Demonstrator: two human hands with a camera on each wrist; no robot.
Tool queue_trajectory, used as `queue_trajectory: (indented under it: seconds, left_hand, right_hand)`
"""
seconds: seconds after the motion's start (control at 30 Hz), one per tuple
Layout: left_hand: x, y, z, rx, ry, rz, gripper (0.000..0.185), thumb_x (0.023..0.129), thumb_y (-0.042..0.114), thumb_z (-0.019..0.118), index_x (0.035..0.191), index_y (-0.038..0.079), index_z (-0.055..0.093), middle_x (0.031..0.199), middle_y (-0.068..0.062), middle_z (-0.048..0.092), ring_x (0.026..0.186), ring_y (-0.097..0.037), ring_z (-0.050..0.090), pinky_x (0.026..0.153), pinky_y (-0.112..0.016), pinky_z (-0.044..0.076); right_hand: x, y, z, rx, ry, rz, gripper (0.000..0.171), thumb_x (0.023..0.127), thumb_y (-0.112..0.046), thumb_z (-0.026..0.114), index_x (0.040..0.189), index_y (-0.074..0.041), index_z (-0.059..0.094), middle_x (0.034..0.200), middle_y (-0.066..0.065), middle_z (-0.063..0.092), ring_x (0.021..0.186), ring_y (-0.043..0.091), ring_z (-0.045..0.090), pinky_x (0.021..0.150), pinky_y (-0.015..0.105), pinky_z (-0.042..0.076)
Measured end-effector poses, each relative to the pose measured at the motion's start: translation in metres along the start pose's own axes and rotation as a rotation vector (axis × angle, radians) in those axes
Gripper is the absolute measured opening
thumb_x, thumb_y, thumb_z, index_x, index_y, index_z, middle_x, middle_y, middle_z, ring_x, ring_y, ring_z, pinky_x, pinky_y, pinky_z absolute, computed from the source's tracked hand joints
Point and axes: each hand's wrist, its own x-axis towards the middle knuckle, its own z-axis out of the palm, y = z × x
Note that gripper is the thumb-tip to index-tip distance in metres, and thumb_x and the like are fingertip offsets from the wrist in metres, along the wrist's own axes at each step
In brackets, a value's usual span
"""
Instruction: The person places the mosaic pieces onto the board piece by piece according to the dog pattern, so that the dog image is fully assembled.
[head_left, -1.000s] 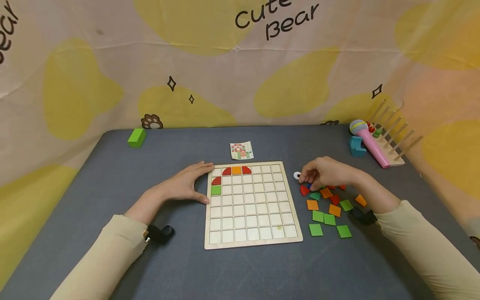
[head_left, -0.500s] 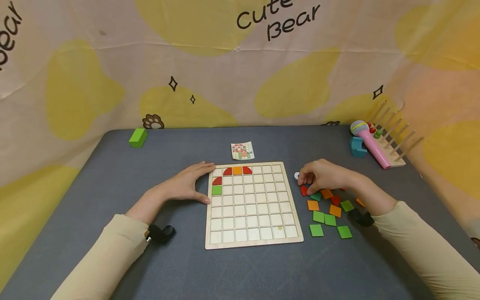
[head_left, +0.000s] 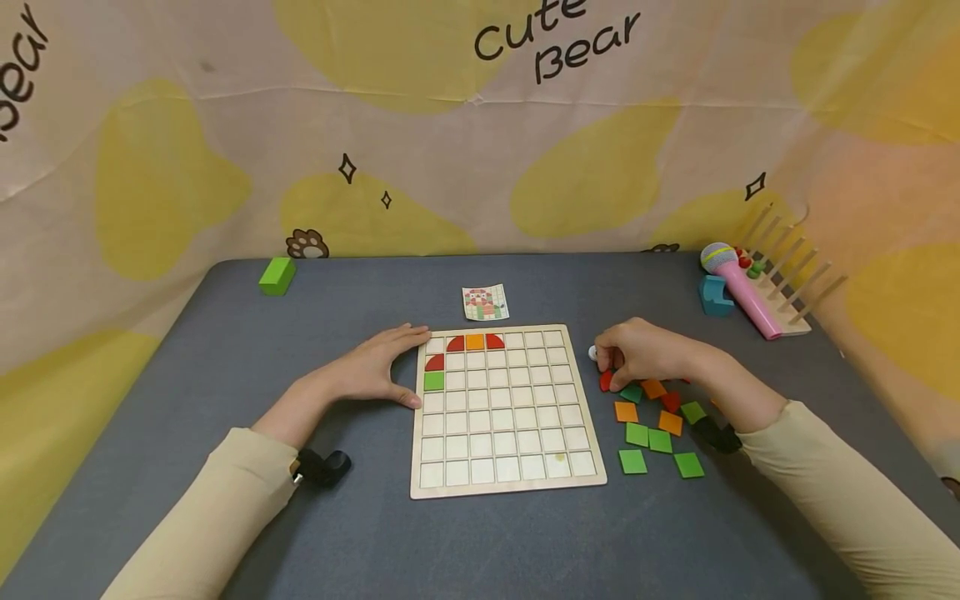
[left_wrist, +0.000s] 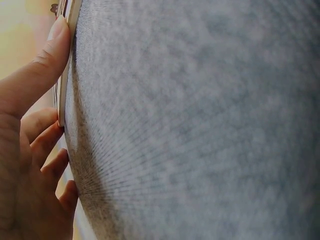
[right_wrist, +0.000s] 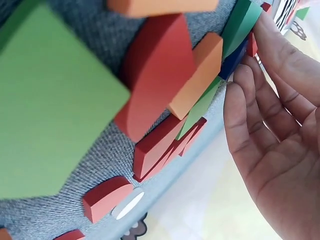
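Far left, a green wooden block [head_left: 276, 275] sits alone at the back corner of the grey felt-topped desk [head_left: 300, 533]. Left hand [head_left: 372, 369] lies flat w/ fingers straight, thumb and fingertips touching the left edge of the pale wooden grid board [head_left: 504, 467]; nothing gripped. Left wrist view confirms: thumb [left_wrist: 37, 70] up against the board's rim.

On the board, top-left area: red quarter-round pieces [head_left: 454, 342], an orange square tile [head_left: 473, 341], a green square tile [head_left: 432, 381] in the first column. Just behind the board, a small printed pattern card [head_left: 484, 302].

Right of the board: right hand [head_left: 637, 354] w/ fingers curled down into the pile of loose coloured wooden tiles [head_left: 660, 439], fingertips at a dark blue tile [right_wrist: 233, 61] per the right wrist view. Actual pinch or just touching? Cannot tell. Red, orange, green pieces bunched under & beside that hand, near the board's right edge. A small white ring [head_left: 592, 352] peeks out by the knuckles.

Far right, back: pink toy microphone [head_left: 738, 287] leaning on a wooden peg rack [head_left: 787, 312], a teal block [head_left: 714, 294] beside it.
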Motion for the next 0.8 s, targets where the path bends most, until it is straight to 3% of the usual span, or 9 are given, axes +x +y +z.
queue_trajectory:
  seconds: [0.47, 0.8]
  left_hand:
    - [-0.0048, 0.0006, -0.0018, -0.006, -0.002, -0.005, 0.107, 0.071, 0.049, 0.085, 0.155, 0.01, 0.031, 0.164, -0.01, 0.029, 0.155, -0.038, 0.016, 0.121, -0.062, 0.021]
    - [-0.0031, 0.0009, -0.0028, 0.007, -0.008, -0.009, 0.106, 0.072, 0.05, 0.084, 0.155, 0.01, 0.031, 0.164, -0.009, 0.029, 0.155, -0.037, 0.016, 0.123, -0.06, 0.021]
  right_hand:
    - [0.0041, -0.0037, 0.0004, -0.001, -0.002, -0.062, 0.013, 0.077, -0.014, 0.083, 0.084, -0.019, 0.073, 0.075, -0.007, 0.061, 0.068, 0.005, 0.052, 0.063, 0.02, 0.048]
    - [0.0019, -0.0047, 0.0006, -0.006, -0.005, -0.013, 0.011, 0.084, -0.014, 0.077, 0.081, -0.02, 0.068, 0.073, -0.009, 0.063, 0.067, 0.006, 0.055, 0.062, 0.02, 0.049]
